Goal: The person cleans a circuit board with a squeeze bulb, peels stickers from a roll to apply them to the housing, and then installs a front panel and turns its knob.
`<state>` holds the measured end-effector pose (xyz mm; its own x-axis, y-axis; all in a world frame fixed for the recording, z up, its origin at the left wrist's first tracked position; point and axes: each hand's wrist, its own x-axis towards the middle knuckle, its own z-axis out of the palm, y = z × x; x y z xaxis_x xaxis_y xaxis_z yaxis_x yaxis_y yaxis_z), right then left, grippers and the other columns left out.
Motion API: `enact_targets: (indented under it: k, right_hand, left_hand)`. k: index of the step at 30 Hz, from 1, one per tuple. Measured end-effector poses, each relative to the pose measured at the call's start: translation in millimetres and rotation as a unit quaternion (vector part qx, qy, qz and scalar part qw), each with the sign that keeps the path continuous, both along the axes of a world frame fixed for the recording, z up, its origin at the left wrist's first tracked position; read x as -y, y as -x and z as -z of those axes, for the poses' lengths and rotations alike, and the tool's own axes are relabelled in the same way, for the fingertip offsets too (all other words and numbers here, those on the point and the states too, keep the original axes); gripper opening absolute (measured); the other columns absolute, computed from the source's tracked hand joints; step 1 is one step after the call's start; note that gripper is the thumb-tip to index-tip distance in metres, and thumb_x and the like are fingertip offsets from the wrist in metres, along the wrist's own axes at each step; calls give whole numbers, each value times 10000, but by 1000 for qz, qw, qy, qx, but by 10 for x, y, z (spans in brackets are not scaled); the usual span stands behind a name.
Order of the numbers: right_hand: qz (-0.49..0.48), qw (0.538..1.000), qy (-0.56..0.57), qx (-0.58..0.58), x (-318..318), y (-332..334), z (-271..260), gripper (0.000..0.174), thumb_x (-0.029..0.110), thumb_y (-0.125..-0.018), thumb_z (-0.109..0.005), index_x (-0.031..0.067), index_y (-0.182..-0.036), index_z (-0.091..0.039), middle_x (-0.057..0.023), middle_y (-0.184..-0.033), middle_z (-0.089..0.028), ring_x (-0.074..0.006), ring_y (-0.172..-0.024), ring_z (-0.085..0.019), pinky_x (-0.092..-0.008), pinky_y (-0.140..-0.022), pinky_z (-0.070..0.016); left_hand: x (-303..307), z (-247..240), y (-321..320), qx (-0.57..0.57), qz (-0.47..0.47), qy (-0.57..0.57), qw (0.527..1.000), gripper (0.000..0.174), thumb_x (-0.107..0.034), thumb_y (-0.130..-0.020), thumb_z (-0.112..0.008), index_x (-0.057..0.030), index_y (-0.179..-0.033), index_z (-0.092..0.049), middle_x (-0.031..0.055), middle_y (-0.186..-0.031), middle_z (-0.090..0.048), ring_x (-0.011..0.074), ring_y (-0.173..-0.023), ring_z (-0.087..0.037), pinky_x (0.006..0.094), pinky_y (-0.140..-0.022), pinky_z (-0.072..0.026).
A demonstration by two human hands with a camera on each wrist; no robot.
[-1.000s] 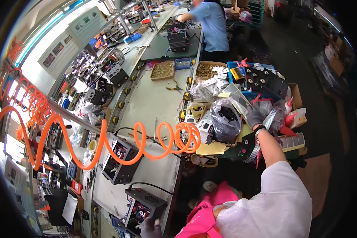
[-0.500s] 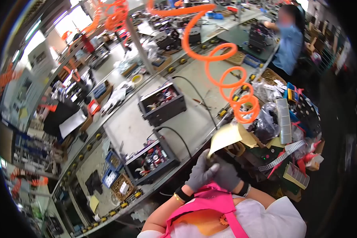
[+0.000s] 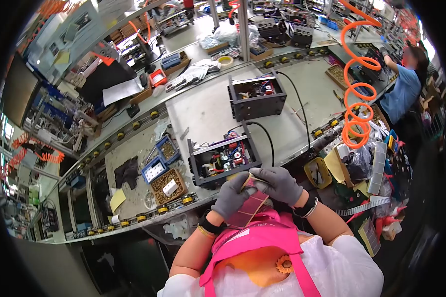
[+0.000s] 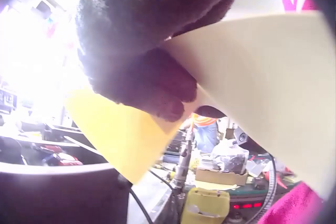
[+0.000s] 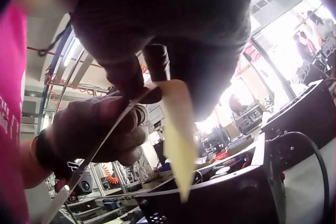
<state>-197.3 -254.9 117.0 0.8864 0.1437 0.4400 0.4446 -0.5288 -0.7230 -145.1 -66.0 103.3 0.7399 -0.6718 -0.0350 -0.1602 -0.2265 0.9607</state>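
Both grey-gloved hands meet in front of the pink apron, over a label sheet (image 3: 249, 212) marked off in reddish panels by thin light lines. My left hand (image 3: 231, 195) pinches the sheet's upper left part between thumb and fingers. Beside it, my right hand (image 3: 281, 184) pinches the upper edge. Pale yellow backing (image 4: 262, 77) shows in the left wrist view, with the sheet bent at the fingers. From the right wrist, a yellow corner (image 5: 178, 134) hangs below the fingertips. Just beyond the hands stands an open black equipment case (image 3: 224, 157) with wiring and circuit parts inside.
A second open case (image 3: 258, 103) stands farther back. Left of the near case are blue bins (image 3: 154, 170) and a box of small brass-coloured parts (image 3: 168, 186). A yellow bin (image 3: 318, 173) stands right, below an orange coiled hose (image 3: 359, 94). A person in blue (image 3: 401, 94) works far right.
The right hand came from the cluttered parts at the right with the sheet, and the left hand joined it. The sheet has since turned down toward the apron. The head view has swung left.
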Motion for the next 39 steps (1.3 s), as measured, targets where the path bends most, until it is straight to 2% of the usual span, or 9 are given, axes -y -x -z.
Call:
enact_targets:
  k: [5,9,12,16,25,28,34,37,39]
  right_hand:
    - [-25,995,-60,-70,-80,-60,75,322,121,-821,-636,11,-1121,-591,-162,-898,-639,-290,-764,-647,-332,-657,-518]
    - [-55,998,16,-8,-182,-74,-142,277,134,-835,-632,2,-1077,-608,-156,-831,-631,-308,-745,-638,-329,-665,-505]
    - [-59,997,-8,-53,-189,-57,12,267,131,-839,-627,1,-1072,-609,-157,-841,-635,-309,-752,-639,-329,-664,-505]
    - [-50,990,-98,-83,-191,-32,-28,250,116,-842,-611,6,-1066,-608,-163,-857,-643,-307,-770,-643,-333,-653,-502]
    - [-42,988,142,48,-110,0,143,301,81,-809,-595,-1,-1097,-578,-140,-753,-606,-298,-666,-623,-364,-617,-502]
    - [-66,998,23,-5,-96,-20,145,279,100,-801,-600,4,-1063,-587,-139,-760,-612,-299,-671,-625,-369,-609,-503]
    - [-69,996,50,-17,-131,4,107,261,120,-812,-606,7,-1048,-600,-160,-791,-626,-303,-697,-637,-361,-608,-508]
    - [-77,994,-53,-49,-142,-7,81,239,130,-832,-601,6,-1036,-609,-160,-787,-627,-314,-694,-633,-360,-613,-506]
    - [-75,996,10,-43,-164,1,2,232,136,-844,-596,5,-1035,-611,-161,-805,-635,-318,-716,-637,-355,-632,-509]
  left_hand:
    - [-190,-5,-9,68,11,-4,998,345,-86,-785,-687,-43,-1095,-542,71,-864,-622,128,-767,-561,291,-704,-475]
    - [-259,-77,-19,117,11,-81,990,325,-103,-789,-687,-31,-1067,-535,83,-846,-613,132,-749,-561,289,-687,-472]
    - [-240,-143,-8,96,17,-135,986,310,-110,-796,-684,-30,-1056,-534,81,-843,-611,123,-752,-558,285,-680,-470]
    - [-233,-35,4,51,21,-69,996,322,-112,-796,-686,-24,-1066,-534,86,-857,-607,116,-768,-558,282,-694,-470]
    - [-223,82,90,112,24,-82,990,409,-175,-793,-696,-15,-1122,-515,148,-913,-611,244,-806,-601,318,-738,-479]
    - [-238,114,118,121,16,-91,988,401,-183,-787,-697,-21,-1107,-517,162,-908,-612,282,-818,-609,334,-733,-478]
    - [-225,-37,113,62,27,-104,992,359,-173,-780,-698,-44,-1070,-530,150,-872,-620,276,-811,-619,337,-716,-477]
    - [-240,-30,110,64,18,-97,993,342,-176,-775,-704,-51,-1042,-532,146,-860,-616,272,-801,-618,339,-706,-476]
    - [-237,-60,110,82,2,-113,990,332,-178,-771,-709,-53,-1022,-531,146,-851,-612,270,-794,-616,340,-700,-474]
